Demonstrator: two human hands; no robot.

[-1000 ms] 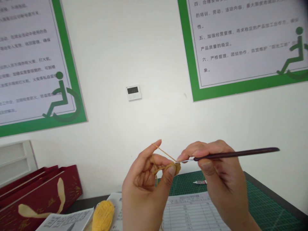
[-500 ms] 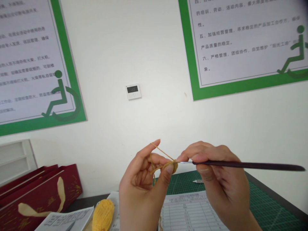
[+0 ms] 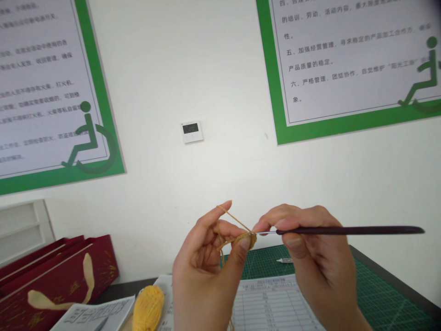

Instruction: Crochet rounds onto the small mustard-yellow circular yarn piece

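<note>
My left hand (image 3: 208, 264) pinches a small mustard-yellow crochet piece (image 3: 253, 240) between thumb and fingers. From it, a strand of yarn (image 3: 234, 218) runs taut up to the raised index finger, and more yarn hangs down beside the palm. A crochet hook (image 3: 347, 231) with a dark handle and a thin metal shaft lies in my right hand (image 3: 320, 266), held between thumb and fingers and pointing left. Its metal tip meets the crochet piece; whether it passes through a stitch is too small to tell. My right index fingertip is close to the piece.
A yellow yarn ball (image 3: 148, 309) rests left of my left hand, near papers (image 3: 93, 315) with a pen on them. Behind my hands lie a printed table sheet (image 3: 272, 299) and a white tube (image 3: 284, 260) on a green cutting mat (image 3: 382, 285). Dark red gift bags (image 3: 69, 280) stand left.
The handle end of the crochet hook has swung slightly up and its far end sits further left. My left hand has shifted marginally to the right, still holding the crochet piece.
</note>
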